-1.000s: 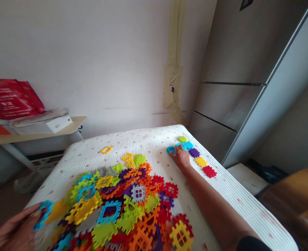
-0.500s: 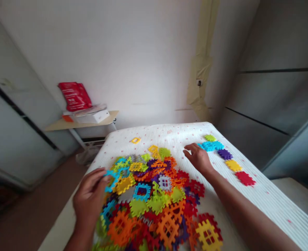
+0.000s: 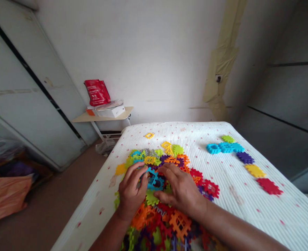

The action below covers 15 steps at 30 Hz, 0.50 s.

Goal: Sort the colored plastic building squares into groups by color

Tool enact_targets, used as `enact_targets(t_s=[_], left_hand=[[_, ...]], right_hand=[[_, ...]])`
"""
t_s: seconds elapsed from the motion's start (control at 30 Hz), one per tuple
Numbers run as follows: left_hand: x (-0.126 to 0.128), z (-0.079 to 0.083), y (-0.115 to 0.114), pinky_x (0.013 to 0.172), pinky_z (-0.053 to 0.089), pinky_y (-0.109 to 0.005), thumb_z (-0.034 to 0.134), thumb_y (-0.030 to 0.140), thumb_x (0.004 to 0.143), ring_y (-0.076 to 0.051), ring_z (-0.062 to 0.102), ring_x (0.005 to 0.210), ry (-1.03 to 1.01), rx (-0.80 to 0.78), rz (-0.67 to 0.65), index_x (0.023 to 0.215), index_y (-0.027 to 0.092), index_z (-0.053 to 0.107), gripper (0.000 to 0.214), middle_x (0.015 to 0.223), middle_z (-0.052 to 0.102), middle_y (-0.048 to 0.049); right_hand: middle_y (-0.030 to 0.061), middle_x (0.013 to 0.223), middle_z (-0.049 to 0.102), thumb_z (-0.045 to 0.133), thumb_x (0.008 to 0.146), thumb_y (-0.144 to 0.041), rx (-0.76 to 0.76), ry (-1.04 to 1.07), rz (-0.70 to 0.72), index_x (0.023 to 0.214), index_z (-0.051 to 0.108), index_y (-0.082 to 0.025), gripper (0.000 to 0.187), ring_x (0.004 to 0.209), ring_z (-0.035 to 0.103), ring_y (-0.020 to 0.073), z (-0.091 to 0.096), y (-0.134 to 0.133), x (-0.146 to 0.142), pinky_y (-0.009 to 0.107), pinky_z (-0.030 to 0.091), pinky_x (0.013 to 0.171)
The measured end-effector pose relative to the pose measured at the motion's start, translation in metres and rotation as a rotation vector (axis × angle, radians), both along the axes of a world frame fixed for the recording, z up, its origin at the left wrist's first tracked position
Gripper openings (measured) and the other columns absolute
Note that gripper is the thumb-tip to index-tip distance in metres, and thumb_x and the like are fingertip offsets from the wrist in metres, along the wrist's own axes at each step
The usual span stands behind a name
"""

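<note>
Both hands meet over a heap of bright plastic interlocking tiles (image 3: 169, 216) — orange, red, green, yellow, purple and grey squares with toothed edges — lying on a white ribbed mattress with small red dots (image 3: 222, 209). At the near middle of the heap, between the two hands, sits a blue open-frame plastic tile (image 3: 155, 181), slightly tilted on the pieces under it.

The left hand (image 3: 130, 191) is curled onto that tile's left edge, its fingertips (image 3: 143, 171) bent over the frame and gripping it; the thumb is hidden. The right hand (image 3: 181, 191) lies palm down and spread loosely across the heap, clasping nothing, its forefinger touching the blue tile's far right edge and its thumb resting on a green piece just below.

Well apart on the right side of the mattress runs a line of solid tiles: a green tile (image 3: 227, 138), three joined cyan tiles (image 3: 224, 147), a purple tile (image 3: 245, 157), a yellow tile (image 3: 254, 170) and a red tile (image 3: 269, 186), the last three lying apart from one another. A small yellow frame piece (image 3: 149, 135) lies alone near the far edge.

Beyond the mattress, a pale wooden shelf (image 3: 86, 118) against the wall carries a white box (image 3: 110, 111) and a red bag (image 3: 97, 92).
</note>
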<state>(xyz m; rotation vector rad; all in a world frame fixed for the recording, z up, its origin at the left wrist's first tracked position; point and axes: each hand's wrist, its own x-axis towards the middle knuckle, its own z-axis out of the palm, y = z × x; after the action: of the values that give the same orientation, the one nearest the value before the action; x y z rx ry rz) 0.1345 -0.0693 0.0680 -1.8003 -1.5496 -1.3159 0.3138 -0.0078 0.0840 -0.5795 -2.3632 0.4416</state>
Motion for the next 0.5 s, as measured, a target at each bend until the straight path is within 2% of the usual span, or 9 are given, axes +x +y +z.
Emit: enact_targets(t_s=[0.07,0.13,0.27,0.4,0.5], left_hand=[[0.003,0.0,0.001,0.084,0.051,-0.03,0.056,0.008,0.076,-0.017,0.062,0.094,0.02,0.0,0.013,0.095,0.021,0.062,0.024,0.102,0.065,-0.0066],[0.005,-0.001,0.001,0.084,0.051,-0.03,0.056,0.009,0.076,-0.018,0.063,0.094,0.026,-0.003,0.015,0.095,0.021,0.062,0.023,0.102,0.064,-0.0071],[0.005,-0.003,0.001,0.085,0.05,-0.03,0.056,0.009,0.077,-0.017,0.062,0.094,0.054,-0.002,-0.005,0.096,0.019,0.061,0.022,0.1,0.064,-0.0073],[-0.004,0.0,0.001,0.082,0.049,-0.028,0.057,0.012,0.078,-0.016,0.063,0.087,0.02,0.013,-0.035,0.111,0.018,0.057,0.033,0.106,0.062,-0.0091],[-0.02,0.004,0.0,0.082,0.048,-0.028,0.059,0.018,0.077,-0.016,0.062,0.084,-0.068,0.041,0.043,0.105,0.019,0.062,0.029,0.105,0.063,-0.0069]], right_hand=[[0.0134,0.117,0.055,0.06,0.078,-0.044,0.07,-0.038,-0.024,0.123,0.048,-0.016,0.055,0.105,0.054,0.0241,-0.005,-0.005,-0.005,0.036,0.049,0.085],[0.014,0.118,0.053,0.059,0.079,-0.039,0.115,-0.053,-0.041,0.124,0.047,-0.016,0.051,0.106,0.052,0.0249,-0.009,-0.007,-0.01,0.038,0.049,0.086],[0.013,0.117,0.054,0.057,0.08,-0.03,0.111,-0.051,-0.012,0.123,0.047,-0.016,0.046,0.106,0.051,0.0236,-0.012,-0.007,-0.014,0.038,0.047,0.088],[0.0112,0.114,0.056,0.057,0.082,-0.031,0.061,-0.012,0.036,0.118,0.051,-0.016,0.04,0.104,0.053,0.0208,0.001,0.009,0.001,0.033,0.047,0.087],[0.0089,0.109,0.06,0.059,0.081,-0.032,0.009,0.01,-0.012,0.11,0.057,-0.018,0.032,0.097,0.057,0.0184,0.016,0.039,0.03,0.031,0.048,0.082]])
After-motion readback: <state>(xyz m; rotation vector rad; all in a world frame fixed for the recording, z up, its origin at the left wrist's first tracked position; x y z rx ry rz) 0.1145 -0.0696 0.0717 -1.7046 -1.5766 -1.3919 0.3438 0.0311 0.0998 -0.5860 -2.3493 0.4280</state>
